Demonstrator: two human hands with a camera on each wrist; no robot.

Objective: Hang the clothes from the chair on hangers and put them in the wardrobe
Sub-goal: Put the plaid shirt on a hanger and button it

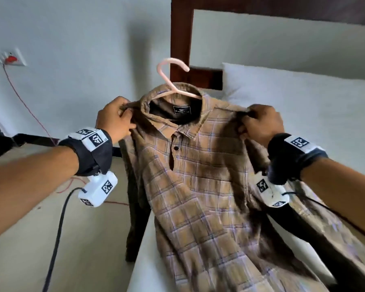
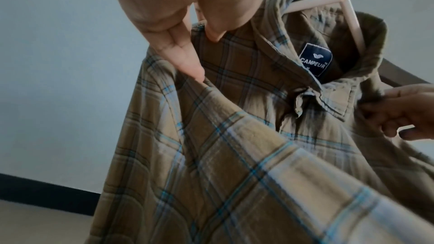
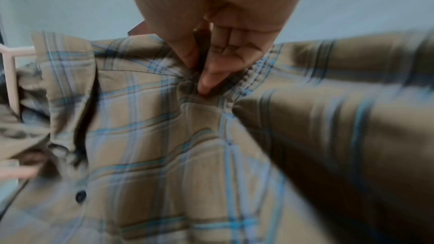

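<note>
A tan plaid shirt (image 1: 200, 175) with blue stripes is held up over the bed, its tail trailing on the mattress. A pink plastic hanger (image 1: 173, 81) sits inside the collar, hook pointing up. My left hand (image 1: 116, 119) pinches the shirt's left shoulder, thumb and fingers closed on the fabric (image 2: 199, 53). At the right shoulder seam, my right hand (image 1: 259, 123) grips a bunch of the cloth (image 3: 202, 81). The collar label (image 2: 316, 58) shows in the left wrist view, with the hanger (image 2: 328, 1) above it. The hanger's arms are hidden under the shirt.
A bed with a white sheet (image 1: 303, 114) and pillow (image 1: 251, 79) lies ahead, backed by a dark wooden headboard (image 1: 181, 39). A wall socket (image 1: 9, 57) with a red cable is on the left wall. Tan floor (image 1: 30, 228) lies at left.
</note>
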